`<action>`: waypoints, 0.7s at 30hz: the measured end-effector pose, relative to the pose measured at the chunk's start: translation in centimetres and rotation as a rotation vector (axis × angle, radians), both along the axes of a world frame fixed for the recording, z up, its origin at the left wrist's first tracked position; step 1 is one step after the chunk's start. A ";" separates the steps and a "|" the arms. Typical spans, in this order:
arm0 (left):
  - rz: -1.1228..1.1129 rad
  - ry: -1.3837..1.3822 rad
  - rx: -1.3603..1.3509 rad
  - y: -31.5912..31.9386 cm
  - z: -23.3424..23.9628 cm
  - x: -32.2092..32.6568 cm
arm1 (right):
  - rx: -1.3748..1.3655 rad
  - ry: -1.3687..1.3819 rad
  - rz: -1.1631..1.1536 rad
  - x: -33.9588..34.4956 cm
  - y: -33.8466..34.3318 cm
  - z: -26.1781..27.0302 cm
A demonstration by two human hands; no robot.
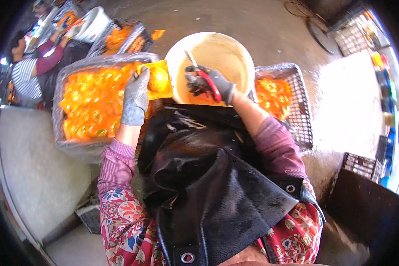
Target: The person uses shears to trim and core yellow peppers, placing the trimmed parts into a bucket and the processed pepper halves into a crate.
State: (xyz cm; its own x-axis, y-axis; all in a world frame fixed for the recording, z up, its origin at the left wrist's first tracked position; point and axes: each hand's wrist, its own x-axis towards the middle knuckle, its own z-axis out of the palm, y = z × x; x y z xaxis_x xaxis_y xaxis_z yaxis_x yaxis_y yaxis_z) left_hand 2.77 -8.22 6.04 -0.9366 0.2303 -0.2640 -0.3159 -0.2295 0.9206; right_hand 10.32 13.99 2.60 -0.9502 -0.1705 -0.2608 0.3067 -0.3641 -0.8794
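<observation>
My left hand (pixel 137 94), in a grey work glove, grips the edge of a shiny orange-yellow packet (pixel 159 79) with a round thing inside. It holds the packet between a lined crate (pixel 60 109), full of similar orange packets (pixel 93 103), and a large pale bucket (pixel 242 63). Over the bucket is my right hand (pixel 212 83), also gloved, holding a cutting tool with red handles (pixel 210 84) and a metal blade pointing up and left. Whether the blades are apart cannot be told. Something orange-red lies low in the bucket.
A perforated crate (pixel 301 113) with more orange packets stands right of the bucket. A black apron (pixel 202 159) covers my lap. At the upper left a co-worker (pixel 30 73) in gloves works beside a white bucket (pixel 93 25) and crates. A dark box (pixel 362 196) stands lower right.
</observation>
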 end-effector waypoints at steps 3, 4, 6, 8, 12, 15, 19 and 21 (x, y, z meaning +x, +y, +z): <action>-0.172 0.051 -0.148 3.6 -2.5 0.4 | 0.148 0.013 0.002 0.2 0.0 0.7; -0.141 0.159 -0.236 4.7 -2.1 1.3 | 0.143 0.010 -0.010 0.2 0.3 1.0; -0.206 0.138 -0.181 5.5 -2.7 1.3 | 0.569 0.151 -0.038 -0.1 0.6 1.2; -0.305 0.139 -0.189 6.6 -1.6 1.8 | 0.496 0.110 -0.058 -0.2 1.0 0.6; -0.327 0.106 -0.181 6.1 -2.6 1.5 | 0.438 0.068 -0.035 -0.1 0.5 1.0; -0.337 0.118 -0.204 5.9 -2.8 1.6 | 0.442 0.054 0.000 0.0 0.2 1.3; -0.276 0.108 -0.200 5.8 -2.9 1.3 | 0.369 0.139 0.015 -0.4 -0.1 0.5; -0.056 0.090 -0.123 5.9 -3.9 0.9 | 0.196 0.094 -0.017 -0.5 -0.2 0.0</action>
State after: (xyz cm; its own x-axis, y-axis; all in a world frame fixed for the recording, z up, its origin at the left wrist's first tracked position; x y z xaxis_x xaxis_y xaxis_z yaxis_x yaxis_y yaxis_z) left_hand 3.62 -2.30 2.13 -0.9444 0.2538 -0.2090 -0.2399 -0.0975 0.9659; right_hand 9.85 13.79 2.63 -0.9743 -0.1092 -0.1972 0.2150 -0.1874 -0.9585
